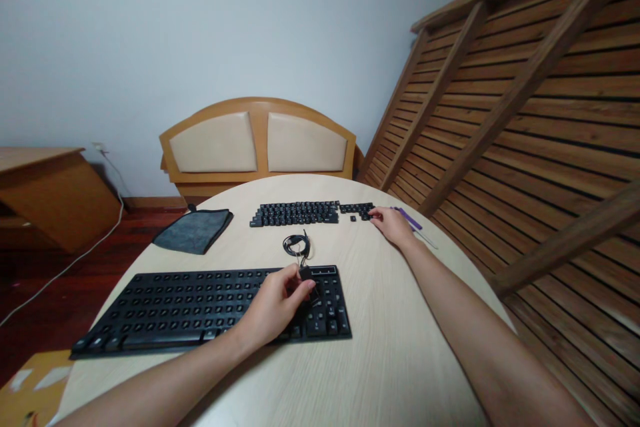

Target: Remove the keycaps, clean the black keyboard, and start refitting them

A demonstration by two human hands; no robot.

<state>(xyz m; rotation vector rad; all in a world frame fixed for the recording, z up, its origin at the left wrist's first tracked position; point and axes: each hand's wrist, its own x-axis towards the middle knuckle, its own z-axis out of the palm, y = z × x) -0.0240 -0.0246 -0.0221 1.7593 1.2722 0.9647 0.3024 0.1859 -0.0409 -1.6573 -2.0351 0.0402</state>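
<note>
A black keyboard (190,307) lies on the round table, most of its key positions bare, with keys still on its right part. My left hand (277,300) is above that right part, closed in a pinch on a small black keycap puller (305,273) with thin wire ends. Farther back, removed black keycaps (295,213) stand in tight rows. My right hand (393,223) reaches to the right end of the smaller keycap group (356,207), its fingertips pinched on a keycap there. One single keycap (353,219) sits just left of those fingers.
A coiled black cable (296,244) lies behind the keyboard. A dark grey cloth pouch (194,230) is at the left. A purple-handled tool (410,219) with a thin metal shaft rests beyond my right hand. Wooden slats (540,147) lean along the table's right side.
</note>
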